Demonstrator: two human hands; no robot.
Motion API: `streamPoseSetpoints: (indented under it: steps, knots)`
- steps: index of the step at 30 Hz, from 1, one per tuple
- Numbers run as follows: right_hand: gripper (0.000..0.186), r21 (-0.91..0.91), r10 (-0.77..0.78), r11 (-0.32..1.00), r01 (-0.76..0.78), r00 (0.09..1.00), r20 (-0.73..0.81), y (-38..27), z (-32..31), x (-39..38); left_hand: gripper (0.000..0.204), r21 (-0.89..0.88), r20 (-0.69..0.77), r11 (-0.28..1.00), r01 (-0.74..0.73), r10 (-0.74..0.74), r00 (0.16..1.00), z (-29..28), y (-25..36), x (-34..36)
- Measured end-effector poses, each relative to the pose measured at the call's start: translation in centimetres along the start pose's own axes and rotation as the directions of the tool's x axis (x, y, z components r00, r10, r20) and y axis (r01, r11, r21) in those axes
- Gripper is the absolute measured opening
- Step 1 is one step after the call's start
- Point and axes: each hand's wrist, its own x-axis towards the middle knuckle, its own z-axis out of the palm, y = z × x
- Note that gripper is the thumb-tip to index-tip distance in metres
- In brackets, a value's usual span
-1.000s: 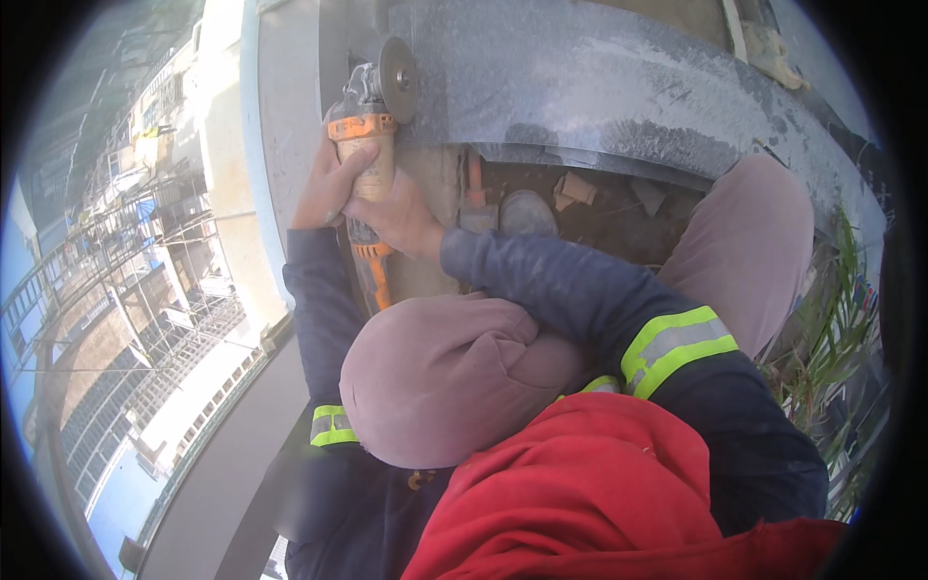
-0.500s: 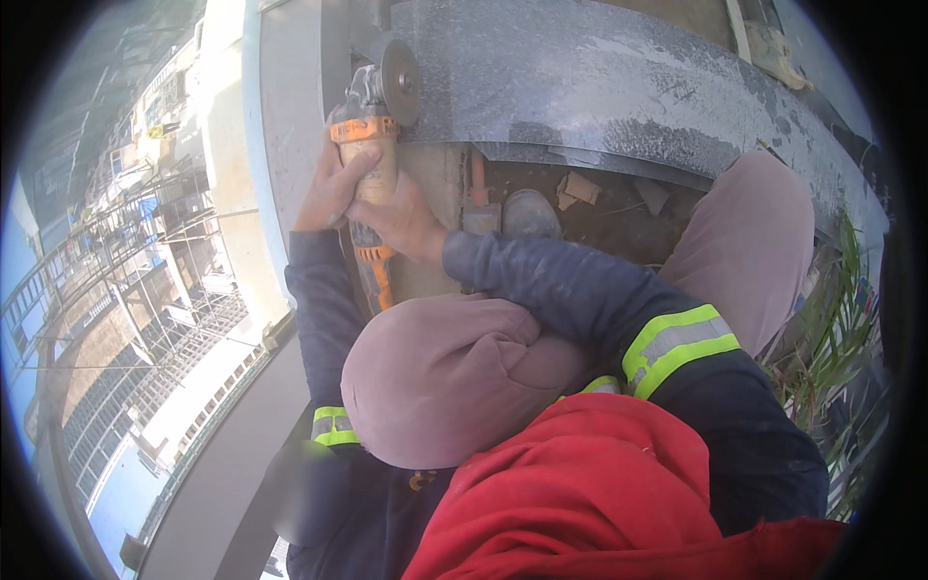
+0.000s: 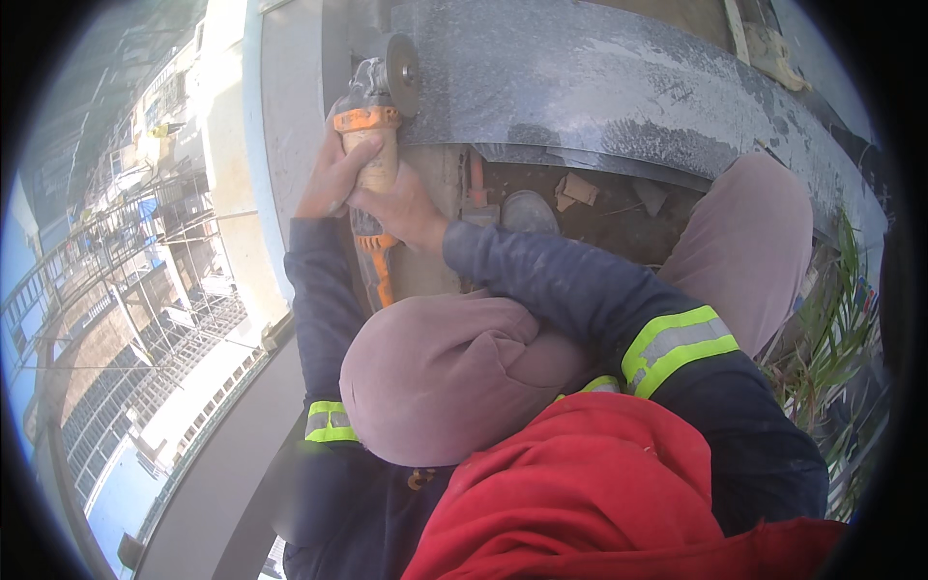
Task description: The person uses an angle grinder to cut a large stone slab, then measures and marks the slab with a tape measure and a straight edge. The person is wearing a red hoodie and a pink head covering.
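Head view: angle grinder (image 3: pixel 381 176), beige barrel with orange collar, is upper left of centre, in both hands, disc end pointing away from the wearer. Left hand (image 3: pixel 331 179) is on the barrel's left side, thumb laid across it just below the collar. Right hand (image 3: pixel 410 206) wraps it from the right, lower down, close to the left. Fingers on both are curled in around the barrel, no wider than the tool; those on the far side are hidden, so can't tell their exact placement.

Cutting disc (image 3: pixel 403 75) sits edge-up at the head's right, over the left end of a grey metal sheet (image 3: pixel 580 82). Can't tell if it touches. Sheet is scuffed, with pale smears, and runs off to the right. Tail of the grinder, orange-trimmed, comes down near the left knee (image 3: pixel 440 382) in mauve trousers.

Below the sheet: tool with a reddish handle (image 3: pixel 476 174), grey shoe tip (image 3: pixel 529 213) just right of it, then a brown broken piece (image 3: pixel 577 189).

Outward: navy sleeves with yellow-green reflective bands (image 3: pixel 680 350), red garment (image 3: pixel 580 474) at bottom, leafy plant (image 3: pixel 836 309) far right, scaffold-like railings (image 3: pixel 140 261) and buildings far left, well below.
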Motion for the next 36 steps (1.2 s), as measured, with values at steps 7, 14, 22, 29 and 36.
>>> streamPoseSetpoints:
  steps: [7, 14, 22, 29, 36]
  knots:
    - [0.048, -0.015, 0.011, 1.000, -0.011, 1.000, -0.024, -0.1, 0.1, 0.2, 0.069, 0.004, -0.003, 1.000, 0.029, -0.029, 1.000, -0.1, 0.2, 0.2]
    - [0.045, -0.099, -0.021, 0.995, 0.018, 0.999, -0.030, -0.1, 0.4, -1.2, 0.087, -0.070, 0.013, 0.995, 0.075, -0.075, 0.997, 0.2, 0.4, -1.3]
    - [0.045, -0.064, -0.024, 0.998, 0.023, 1.000, -0.010, 0.2, 0.9, -2.2, 0.089, -0.080, 0.015, 0.991, 0.111, -0.111, 0.994, 0.1, 0.6, -2.7]
    - [0.060, -0.060, -0.001, 0.998, 0.000, 1.000, -0.020, 0.7, 0.4, -1.5, 0.089, -0.088, 0.031, 0.994, 0.066, -0.063, 0.998, -0.3, -0.2, -1.9]
    - [0.053, -0.033, -0.011, 0.999, 0.012, 1.000, 0.006, -0.1, 0.2, -1.2, 0.088, -0.075, 0.028, 0.995, 0.071, -0.069, 0.997, -0.4, -0.4, -1.0]
